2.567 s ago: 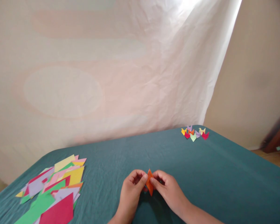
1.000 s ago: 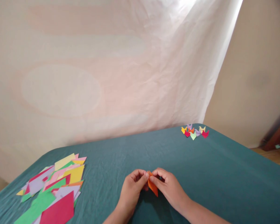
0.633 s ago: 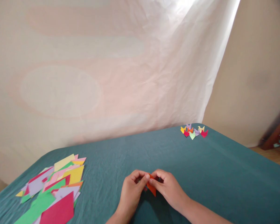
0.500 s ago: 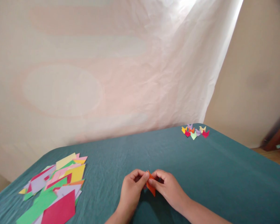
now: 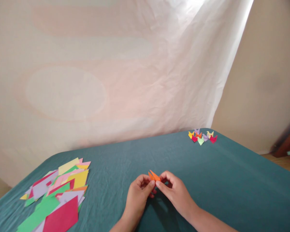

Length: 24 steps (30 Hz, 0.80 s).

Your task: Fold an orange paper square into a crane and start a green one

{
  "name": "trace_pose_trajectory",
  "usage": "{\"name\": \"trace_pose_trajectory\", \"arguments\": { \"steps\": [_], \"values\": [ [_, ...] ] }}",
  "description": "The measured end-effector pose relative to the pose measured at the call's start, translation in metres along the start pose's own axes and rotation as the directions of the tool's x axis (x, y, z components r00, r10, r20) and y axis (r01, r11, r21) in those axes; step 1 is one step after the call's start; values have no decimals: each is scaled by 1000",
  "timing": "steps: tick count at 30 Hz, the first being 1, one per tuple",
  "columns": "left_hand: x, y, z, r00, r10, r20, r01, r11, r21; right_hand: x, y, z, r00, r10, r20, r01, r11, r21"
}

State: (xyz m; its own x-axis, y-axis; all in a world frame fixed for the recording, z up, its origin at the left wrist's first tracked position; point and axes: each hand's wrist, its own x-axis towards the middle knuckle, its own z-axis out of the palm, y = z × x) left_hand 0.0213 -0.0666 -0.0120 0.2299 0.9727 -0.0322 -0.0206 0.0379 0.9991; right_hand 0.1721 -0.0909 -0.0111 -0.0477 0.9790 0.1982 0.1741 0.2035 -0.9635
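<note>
A small folded orange paper (image 5: 155,176) is pinched between my two hands, just above the table near its front. Two narrow points of the paper stick up and away from me. My left hand (image 5: 140,192) grips its lower left side between thumb and fingers. On the right side, my right hand (image 5: 174,190) pinches it with thumb and forefinger. Both thumbs meet at the paper's near end, and the fingers hide its lower part.
Loose coloured paper sheets (image 5: 60,214) lie in an overlapping heap on the left. Several small folded paper birds (image 5: 200,140) stand near the far right corner of the green-covered table (image 5: 120,161). A pale cloth (image 5: 135,96) hangs behind.
The orange paper has turned: its point aimed down toward me before, and now two points stick up and away. My hands have risen slightly, still pinching it.
</note>
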Motion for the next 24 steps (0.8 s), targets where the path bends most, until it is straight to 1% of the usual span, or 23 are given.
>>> {"name": "trace_pose_trajectory", "arguments": {
  "steps": [4, 6, 8, 11, 15, 18, 21, 24],
  "values": [
    [0, 4, -3, 1000, 23, -1, -23, 1000, -8, 0, -4, -2, 1000, -24, -11, 24, 999, 21],
    [0, 6, -3, 999, 41, 8, -41, 999, -4, 1, -4, -3, 1000, -17, 8, 17, 999, 40],
    [0, 6, -3, 999, 49, 14, -49, 999, -1, 2, -2, -4, 999, 4, 41, -7, 997, 73],
    [0, 7, -3, 999, 52, 18, -51, 999, -9, 4, 2, -4, 995, 53, 85, -67, 984, 168],
    [1, 7, -4, 998, 53, 36, -51, 998, -48, 5, 4, -2, 988, 95, 119, -128, 940, 315],
    [1, 7, -4, 999, 29, 46, -26, 997, -75, 5, 2, -2, 983, 109, 145, -156, 915, 371],
    [2, 7, -4, 998, 10, 55, -5, 997, -83, 4, 0, -3, 985, 86, 149, -132, 933, 335],
    [0, 7, -3, 998, 19, 52, -15, 997, -72, 3, -1, -3, 992, 36, 118, -61, 973, 222]
  ]
}}
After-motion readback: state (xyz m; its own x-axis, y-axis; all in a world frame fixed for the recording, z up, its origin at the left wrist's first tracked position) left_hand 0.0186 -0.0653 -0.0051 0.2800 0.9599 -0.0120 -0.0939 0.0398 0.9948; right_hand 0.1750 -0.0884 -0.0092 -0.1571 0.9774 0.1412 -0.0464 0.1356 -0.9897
